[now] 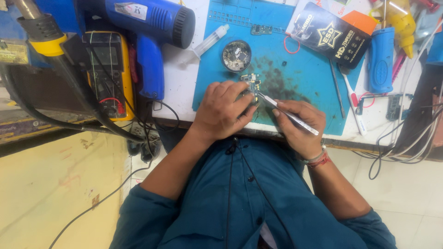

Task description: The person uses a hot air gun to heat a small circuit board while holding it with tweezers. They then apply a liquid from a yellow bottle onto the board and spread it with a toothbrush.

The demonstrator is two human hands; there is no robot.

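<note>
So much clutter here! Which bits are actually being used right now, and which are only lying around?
In use:
left hand steadying the small green circuit board
right hand holding the slim metal tweezers
stained blue work mat

Lying about:
blue heat gun
yellow multimeter
clear plastic syringe
round metal parts dish

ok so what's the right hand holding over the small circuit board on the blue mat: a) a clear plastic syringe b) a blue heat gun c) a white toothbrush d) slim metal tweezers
d: the right hand grips slim metal tweezers with the tips at the small circuit board, which the left hand steadies on the blue mat.
</note>
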